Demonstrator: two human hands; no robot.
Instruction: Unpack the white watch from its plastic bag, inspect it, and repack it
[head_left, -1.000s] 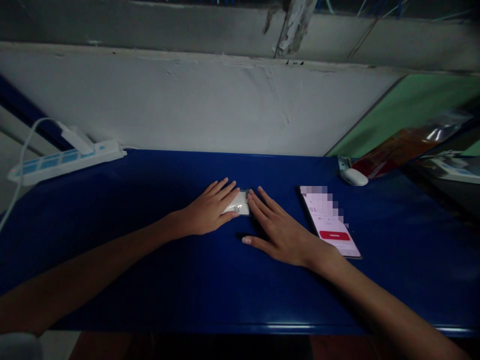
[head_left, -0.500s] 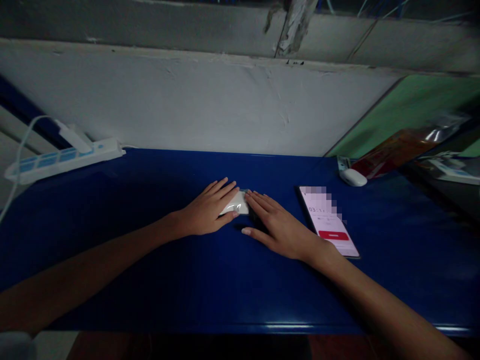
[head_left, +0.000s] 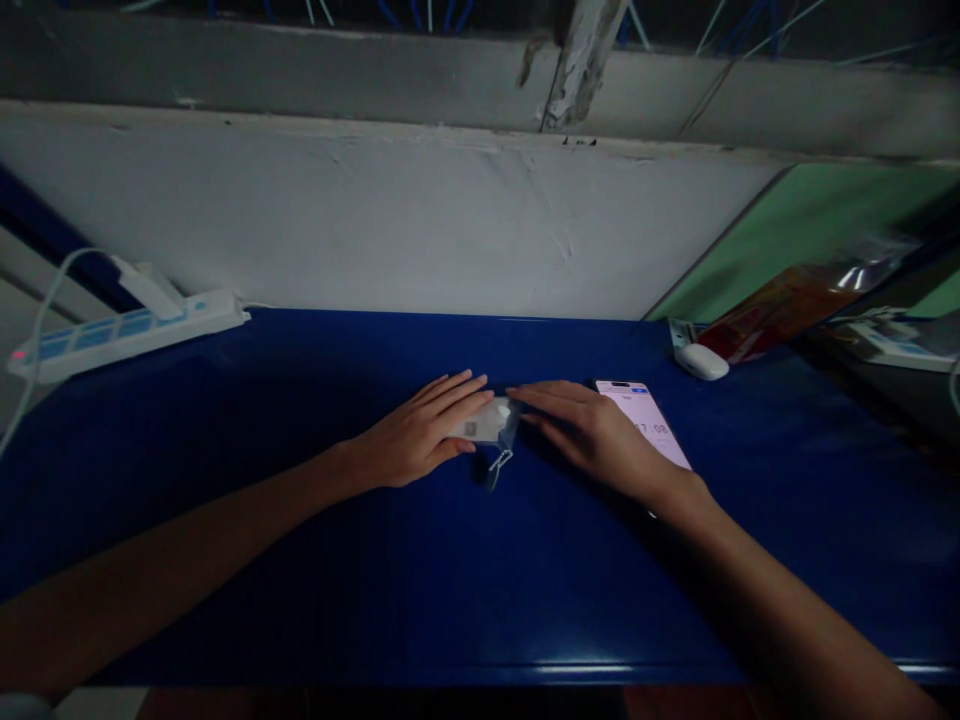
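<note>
A small white packet (head_left: 484,425) in clear plastic, with a dark square print on it, lies on the blue table. My left hand (head_left: 412,430) rests flat over its left part, fingers stretched out and thumb at the near edge. At the packet's right end is clear plastic, with a small pale looped piece (head_left: 500,462) on its near side; I cannot make out its kind. My right hand (head_left: 600,435) is at that end, fingertips by the plastic's edge and thumb a little apart from them. Its wrist covers part of a lit phone (head_left: 645,410).
A white power strip (head_left: 127,330) with a plug and cable lies at the left. Toward the back right are a white rounded case (head_left: 702,361) and a red-orange plastic-wrapped package (head_left: 780,305) before a green board (head_left: 810,225). A white wall (head_left: 412,220) borders the blue table (head_left: 420,580).
My right hand has lifted off the packet and moved right, now partly covering the phone. The packet's print and the looped piece have come into view. My left hand stays flat on the packet.
</note>
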